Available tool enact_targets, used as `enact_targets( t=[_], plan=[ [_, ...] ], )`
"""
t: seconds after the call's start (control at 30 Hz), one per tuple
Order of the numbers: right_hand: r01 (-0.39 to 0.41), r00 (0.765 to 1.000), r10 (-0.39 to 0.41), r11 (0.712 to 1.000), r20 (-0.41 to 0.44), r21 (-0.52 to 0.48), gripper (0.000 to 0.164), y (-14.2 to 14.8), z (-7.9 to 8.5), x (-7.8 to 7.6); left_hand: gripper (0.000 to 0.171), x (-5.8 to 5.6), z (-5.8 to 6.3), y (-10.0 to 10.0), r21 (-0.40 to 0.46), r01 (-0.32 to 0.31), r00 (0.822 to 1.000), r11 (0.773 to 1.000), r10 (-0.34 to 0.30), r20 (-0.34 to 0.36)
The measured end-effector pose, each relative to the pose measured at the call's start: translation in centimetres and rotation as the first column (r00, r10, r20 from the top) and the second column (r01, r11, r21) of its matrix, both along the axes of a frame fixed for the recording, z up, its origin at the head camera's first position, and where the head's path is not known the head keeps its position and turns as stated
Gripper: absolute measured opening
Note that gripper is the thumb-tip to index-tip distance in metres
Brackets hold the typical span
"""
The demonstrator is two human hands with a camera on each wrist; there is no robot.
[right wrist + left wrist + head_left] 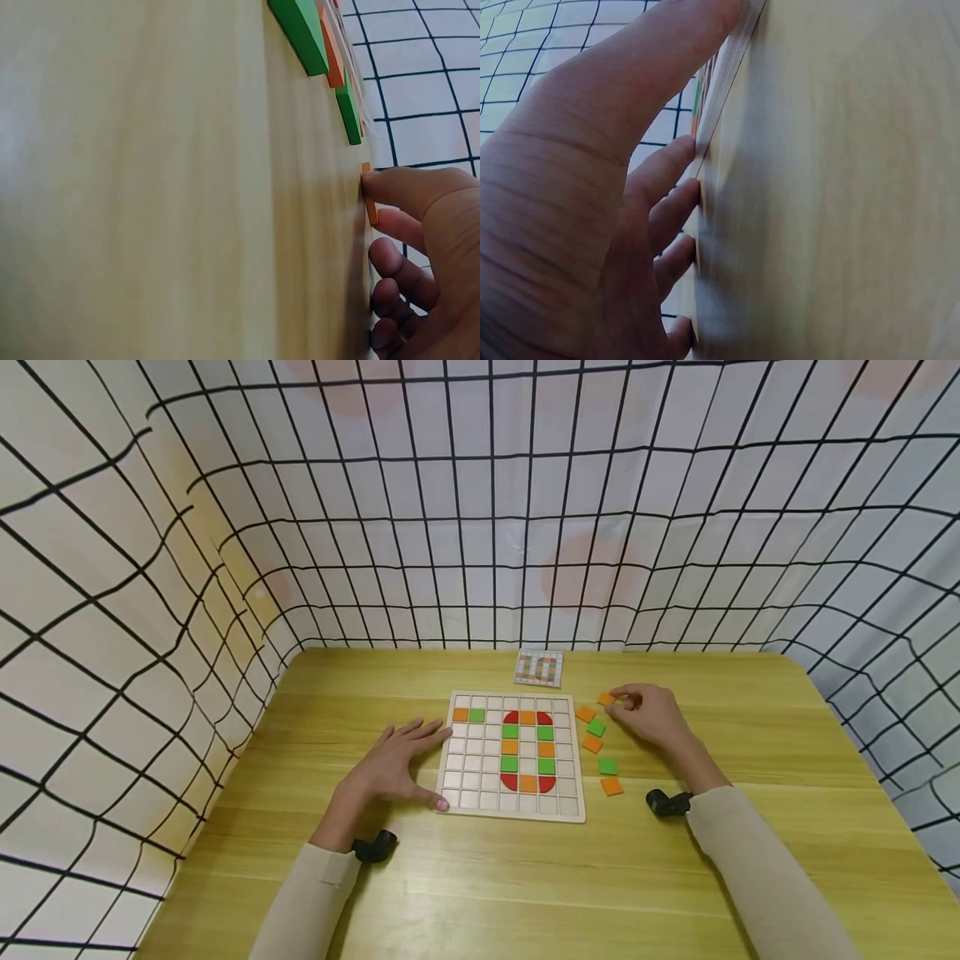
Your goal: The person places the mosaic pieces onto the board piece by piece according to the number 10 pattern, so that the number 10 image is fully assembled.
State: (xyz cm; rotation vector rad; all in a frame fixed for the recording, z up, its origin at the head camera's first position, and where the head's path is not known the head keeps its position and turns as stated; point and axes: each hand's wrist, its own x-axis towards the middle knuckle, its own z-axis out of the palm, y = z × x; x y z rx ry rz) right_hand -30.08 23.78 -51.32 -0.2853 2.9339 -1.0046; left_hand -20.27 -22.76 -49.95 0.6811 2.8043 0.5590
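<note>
A white gridded board (475,760) lies on the table. Red, orange and green pieces make a rounded ring on its right half, and an orange tile (461,715) sits beside a green tile (477,715) at its upper left. My left hand (393,766) is spread flat at the board's left side, thumb on the near-left corner and index fingertip at the edge. Right of the board, my right hand (651,714) pinches an orange tile (369,196) between thumb and index finger, low at the table; its other fingers are curled.
Several loose tiles lie between the board and my right hand, among them a green tile (607,767) and an orange tile (612,786). A small pattern card (538,668) lies behind the board. White walls with a black grid (480,543) border the wooden table (495,885).
</note>
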Motion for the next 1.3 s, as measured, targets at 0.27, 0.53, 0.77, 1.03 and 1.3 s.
enact_targets(
  t=[0.27,0.53,0.77,1.03,1.3],
  plan=[
    [-0.011,1.0,0.011,1.0,-0.009,0.009,0.046,0.3,-0.2,-0.2,0.122,0.0,0.0,0.0,-0.005,0.001,1.0,1.0,-0.001,-0.001],
    [-0.013,1.0,0.013,1.0,-0.013,0.005,0.04,0.4,-0.3,0.1,0.122,-0.1,-0.1,0.1,0.002,0.007,1.0,1.0,-0.007,0.0],
    [-0.034,0.999,0.034,0.999,-0.018,-0.014,0.04,0.2,0.1,0.4,0.122,-0.3,-0.2,-0.3,0.012,0.026,1.0,1.0,-0.026,-0.001],
    [-0.042,0.999,0.042,0.999,-0.006,-0.024,0.042,-0.6,0.7,0.7,0.12,-0.3,0.2,-0.6,0.016,0.035,0.999,0.999,-0.035,0.021],
    [-0.05,0.999,0.049,0.998,-0.014,-0.04,0.042,-3.1,2.1,1.4,0.12,-0.3,0.2,-0.4,0.031,0.032,0.999,0.999,-0.033,0.021]
  ],
)
